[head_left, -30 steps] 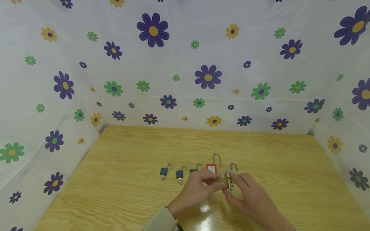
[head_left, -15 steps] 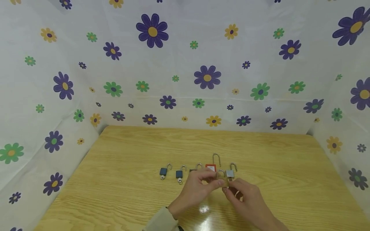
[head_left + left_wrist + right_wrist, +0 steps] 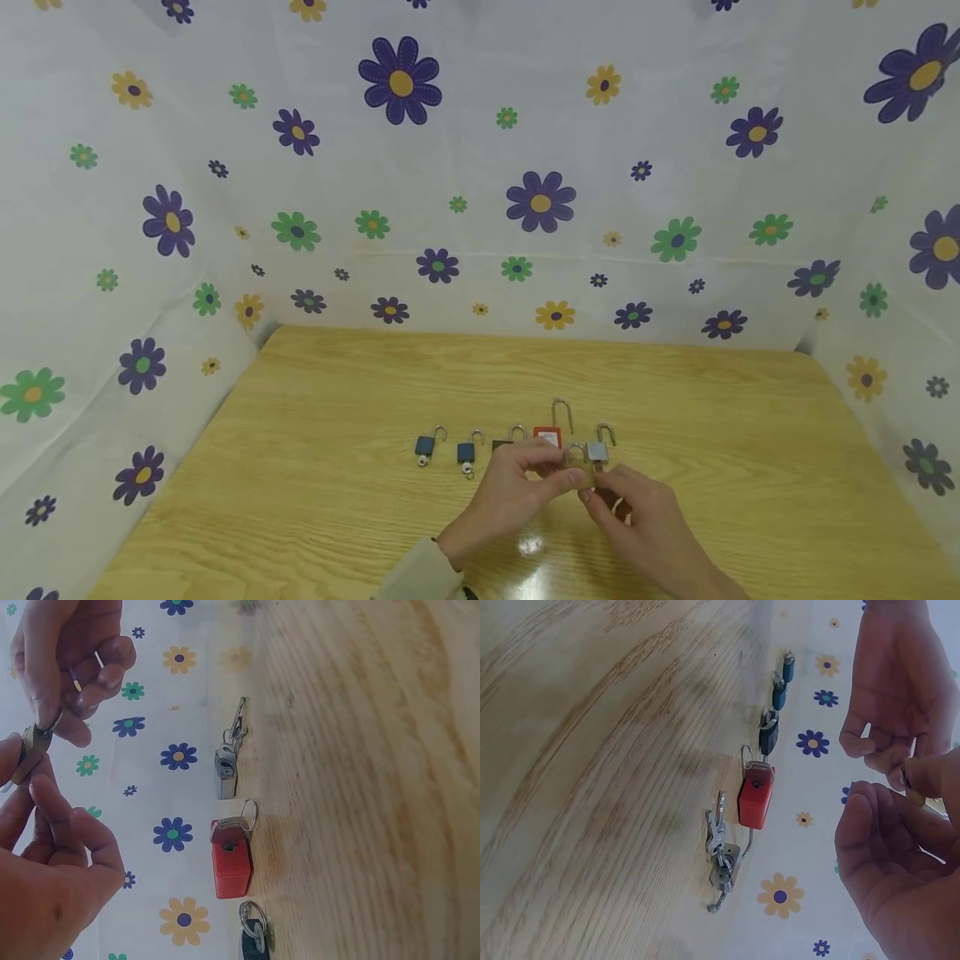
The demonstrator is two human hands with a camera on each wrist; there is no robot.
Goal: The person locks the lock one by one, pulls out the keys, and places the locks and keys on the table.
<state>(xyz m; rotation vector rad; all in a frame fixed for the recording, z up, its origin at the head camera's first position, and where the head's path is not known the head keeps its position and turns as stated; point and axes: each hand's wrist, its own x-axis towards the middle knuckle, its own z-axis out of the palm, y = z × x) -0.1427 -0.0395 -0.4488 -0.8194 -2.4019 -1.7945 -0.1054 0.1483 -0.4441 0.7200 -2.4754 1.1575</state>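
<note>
Head view, left hand (image 3: 516,485) and right hand (image 3: 643,510) angled inward, each grip pinched closed on brass padlock (image 3: 585,477)

Head cam's looking fwd & down from above, taking in bench (image 3: 337,387) + flowered cloth (image 3: 465,150). L & R wrist cams are sitting low, nearer, tipped sideways opp. ways, facing same cloth; both catching fingers (image 3: 97,840) + red padlock (image 3: 756,804).

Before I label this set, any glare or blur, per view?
Head: glare on the wooden table near the bottom edge, brass padlock soft; left wrist: wood grain smeared toward the right edge; right wrist: red padlock fairly clear, far blue padlocks soft.
</note>
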